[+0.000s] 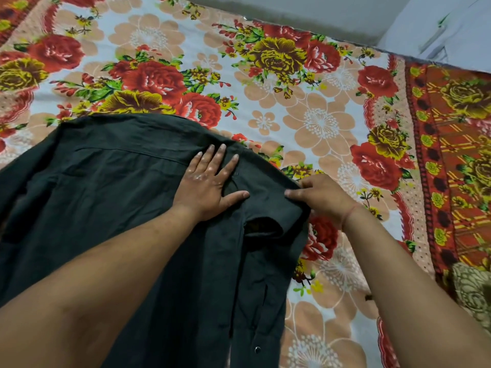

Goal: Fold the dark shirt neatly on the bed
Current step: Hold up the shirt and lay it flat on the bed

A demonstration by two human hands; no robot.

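The dark shirt (111, 197) lies spread on the flowered bed sheet (318, 123), back side up, filling the lower left. One sleeve is laid over the body along the right side, its cuff opening showing near the middle. My left hand (210, 181) rests flat on the shirt with fingers spread, pressing the cloth just left of that sleeve. At the shirt's right edge my right hand (321, 197) pinches the fabric at the shoulder, thumb on top and fingers under the edge.
The sheet's red patterned border (451, 155) runs down the right side. A beige patterned cloth (473, 290) lies at the lower right edge. A pale wall or cupboard (438, 27) stands beyond the bed's far right corner.
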